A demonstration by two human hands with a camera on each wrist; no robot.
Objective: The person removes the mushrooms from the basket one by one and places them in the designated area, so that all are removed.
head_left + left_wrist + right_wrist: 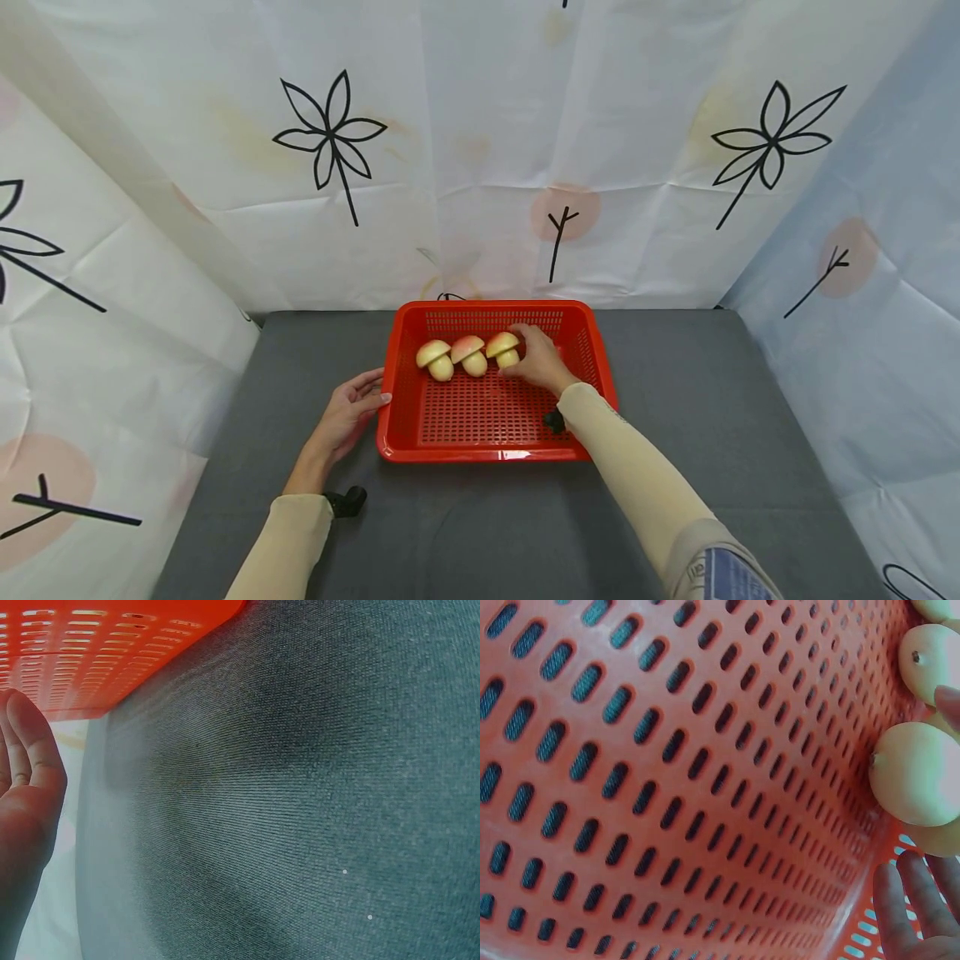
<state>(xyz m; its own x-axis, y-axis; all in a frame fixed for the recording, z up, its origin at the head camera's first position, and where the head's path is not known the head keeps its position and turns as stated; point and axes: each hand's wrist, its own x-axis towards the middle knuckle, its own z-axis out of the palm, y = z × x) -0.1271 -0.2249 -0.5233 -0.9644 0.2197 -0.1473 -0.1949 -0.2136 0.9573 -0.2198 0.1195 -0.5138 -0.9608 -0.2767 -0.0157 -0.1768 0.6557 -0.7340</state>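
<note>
My right hand (538, 360) is inside the red basket (495, 454), near the back of it. My fingers curl round the mushroom on the right (504, 348) and hold it. It stands in a row with two more toy mushrooms, the middle mushroom (470, 354) and the left mushroom (435, 359). All three stand just beside each other on the basket floor, close to the back wall. Each one has a pale stem and a round cap with a bit of pink on top. From my right wrist I see the basket floor full of little slots, and round pale mushroom parts at the side, with my fingertips (907, 904) down in the corner. My left hand (347, 414) lies on the gray table (712, 400) just beside the left edge of the basket. Its fingers are straight and loose, and the tips touch the basket rim. It holds nothing. From my left wrist I see the gray cloth of the table and a corner of the red basket above my hand. The basket sits in the middle of the table. Behind the table hangs a white curtain (480, 150) with black flower drawings and pink spots.
</note>
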